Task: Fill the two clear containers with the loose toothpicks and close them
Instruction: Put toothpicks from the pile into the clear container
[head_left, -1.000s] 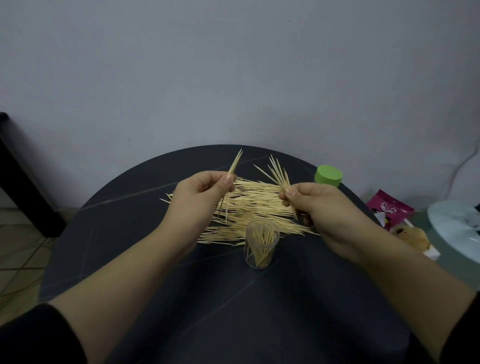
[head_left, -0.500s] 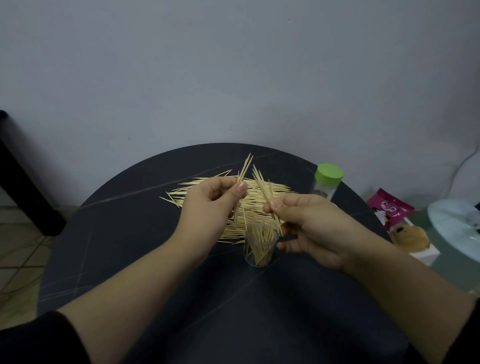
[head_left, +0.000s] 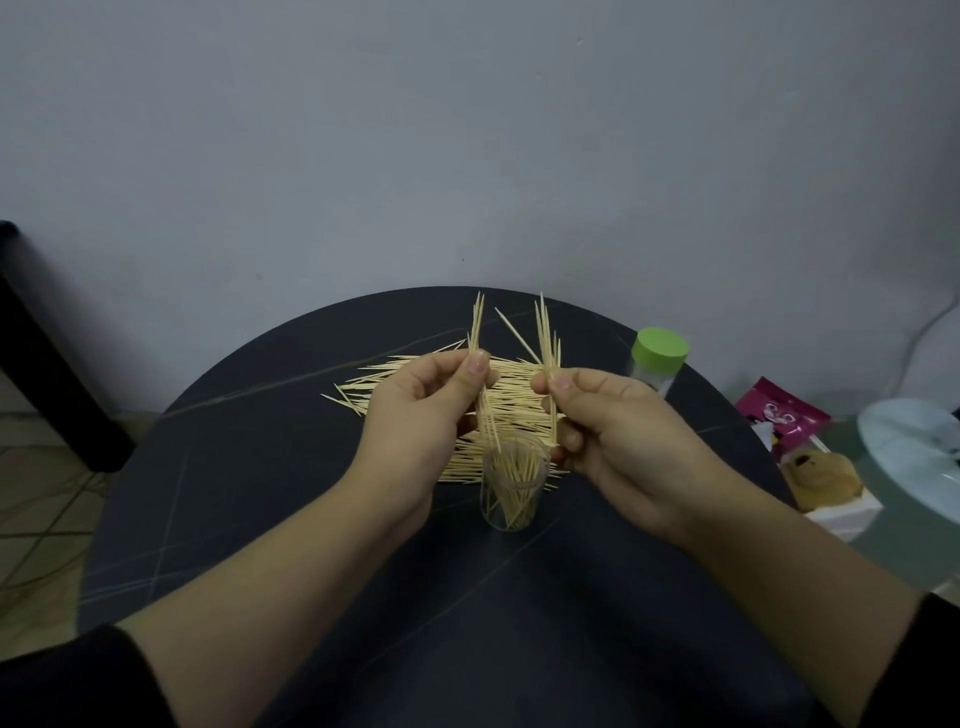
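The left hand (head_left: 415, 415) and right hand (head_left: 628, 436) each pinch upright toothpicks (head_left: 477, 332); the open container (head_left: 511, 493) stands just below, nearer the left hand.

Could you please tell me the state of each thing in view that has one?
Clear cylindrical container: upright, lidless, partly filled with toothpicks.
Clear container with green lid: upright, closed.
Pale wooden loose toothpicks: scattered on the black round table.
Left hand: pinching a toothpick bundle over the lidless container.
Right hand: pinching another bundle, upright.
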